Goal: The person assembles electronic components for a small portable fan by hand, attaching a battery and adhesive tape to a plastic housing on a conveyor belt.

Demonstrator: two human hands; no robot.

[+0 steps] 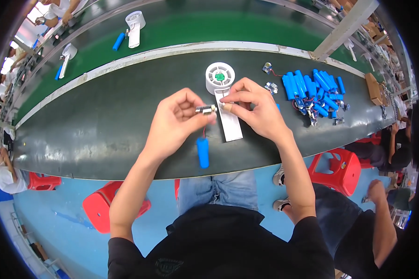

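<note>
Between the thumb and fingers of my left hand point(179, 122) is a small circuit board point(206, 110). A red wire runs down from it to a blue cylindrical battery point(203, 152) near the table's front edge. My right hand point(256, 108) pinches a tiny white piece, perhaps a plug, close to the board; its exact kind is too small to make out. Under and beyond my hands lies a white handheld fan body point(230, 124) with a long open handle. Its round head point(220, 76) shows spokes and a green centre.
A heap of blue batteries point(312, 90) with wired circuit boards lies on the right of the dark table point(102, 125). Beyond a pale rail, a green belt point(181, 30) carries more fan bodies point(134, 35). Red stools point(335, 169) and other people are around.
</note>
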